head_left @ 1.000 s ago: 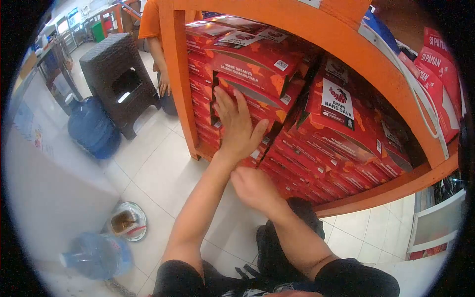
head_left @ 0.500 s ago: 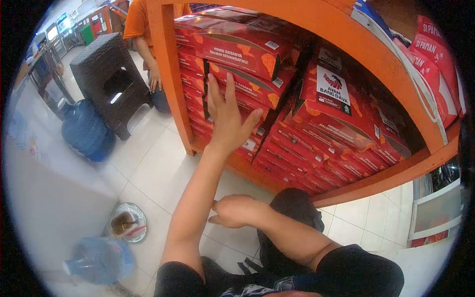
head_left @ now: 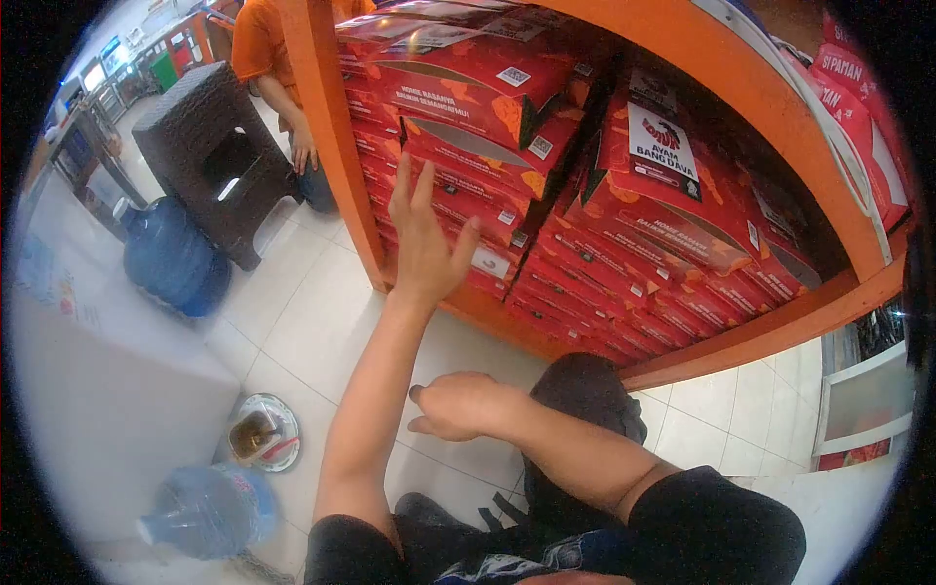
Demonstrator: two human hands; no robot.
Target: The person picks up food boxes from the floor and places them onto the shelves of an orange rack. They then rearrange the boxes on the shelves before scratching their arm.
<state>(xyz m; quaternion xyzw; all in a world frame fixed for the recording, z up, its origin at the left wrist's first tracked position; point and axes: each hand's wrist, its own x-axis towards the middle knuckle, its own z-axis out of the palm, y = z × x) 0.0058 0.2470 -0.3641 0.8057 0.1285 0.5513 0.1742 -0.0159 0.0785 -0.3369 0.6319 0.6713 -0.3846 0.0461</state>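
My left hand (head_left: 426, 244) is raised with its fingers spread in front of stacked red printed food boxes (head_left: 458, 93). Its fingertips overlap the front edges of the left stack in this view, and nothing shows in its grasp. Lower down, beside my left forearm, is my right hand (head_left: 460, 406), its fingers curled. The inside of that hand is hidden, so I cannot tell whether it holds anything. To the right stands another stack of boxes, topped by one with a white label (head_left: 663, 146).
An orange frame (head_left: 336, 146) surrounds the boxes. Behind it a person in orange (head_left: 258, 44) is beside a dark stool (head_left: 205, 146). Blue water jugs (head_left: 171, 258) and a plate (head_left: 290, 434) with a food container are at left. Red bags (head_left: 848, 78) sit upper right.
The view has shifted slightly. My left hand has lowered a little and moved left across the boxes, still spread. A gap shows between my right hand and left forearm.
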